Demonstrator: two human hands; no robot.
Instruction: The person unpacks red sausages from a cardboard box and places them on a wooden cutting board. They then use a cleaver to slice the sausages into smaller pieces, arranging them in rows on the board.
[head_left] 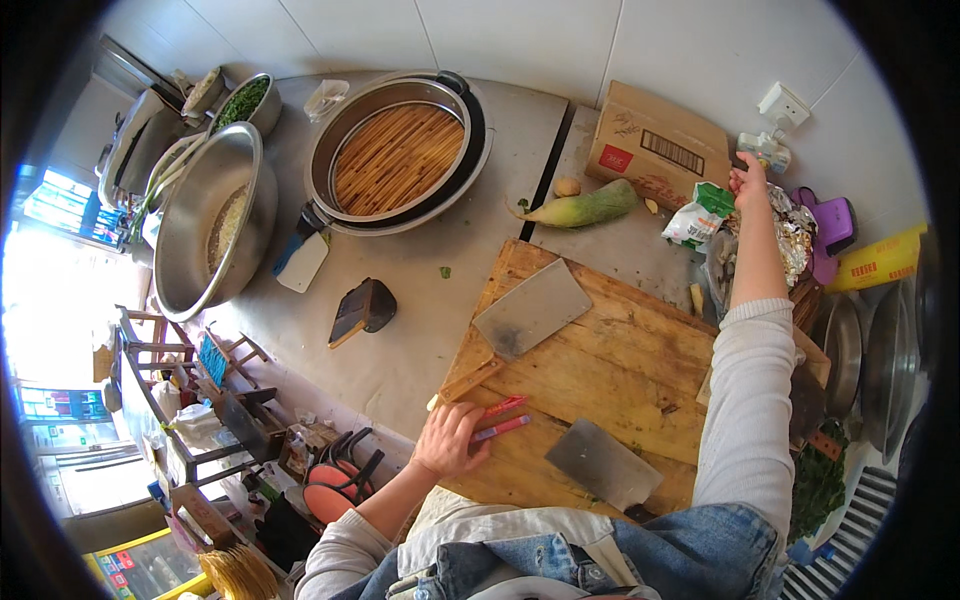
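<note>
My left hand (450, 438) is at the front left edge of the wooden chopping board (620, 330), fingers curled on a red two-pronged tool (503, 428), perhaps a peeler; its grip end is hidden. Just beyond the fingers lies the wooden handle of a cleaver (535, 308), flat on the board. A second cleaver (605, 465) lies nearer to me. My right arm stretches far over the board's right side. The right hand (748, 182) is closed near a white plug-in device (765, 150) by the wall, above a green-and-white packet (700, 215); whatever its fingers hold is hidden.
A green radish (585, 206) lies before a cardboard box (660, 140). At the back left stand a steamer pot (322, 165) with a slatted bamboo mat and a large steel bowl (255, 215). A white-bladed scraper (303, 264) and a black wedge-shaped block (366, 308) lie on the metal counter.
</note>
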